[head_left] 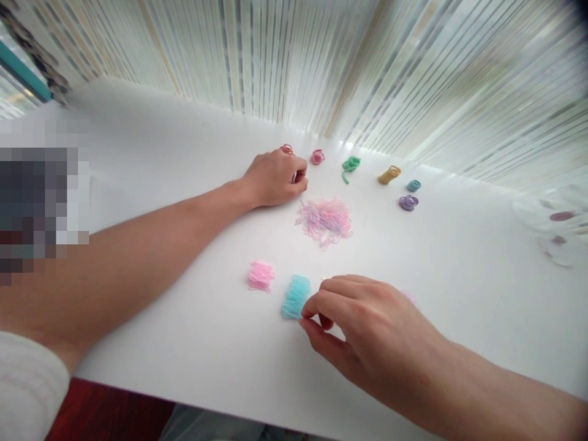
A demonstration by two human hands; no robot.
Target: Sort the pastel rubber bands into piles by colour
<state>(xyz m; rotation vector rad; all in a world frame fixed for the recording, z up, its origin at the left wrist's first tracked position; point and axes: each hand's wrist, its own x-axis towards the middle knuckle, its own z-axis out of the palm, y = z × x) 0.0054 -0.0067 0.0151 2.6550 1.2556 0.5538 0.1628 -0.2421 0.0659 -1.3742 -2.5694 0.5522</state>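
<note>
My left hand (274,178) rests on the white table (160,202) as a loose fist, fingers curled in, just left of a mixed heap of thin pink, blue and purple elastic bands (325,220). What it holds, if anything, is hidden. My right hand (367,331) is near the front edge, thumb and fingers pinched together at the right side of a sorted blue pile of bands (294,296). A sorted pink pile (261,275) lies left of the blue one. A pale purple bit (408,297) shows behind my right hand.
Along the far side lie small groups of thicker hair ties: red (287,149), pink (316,157), green (350,165), yellow (389,174), teal (413,185), purple (408,203). Clear plastic containers (555,226) stand at the right. A striped curtain hangs behind.
</note>
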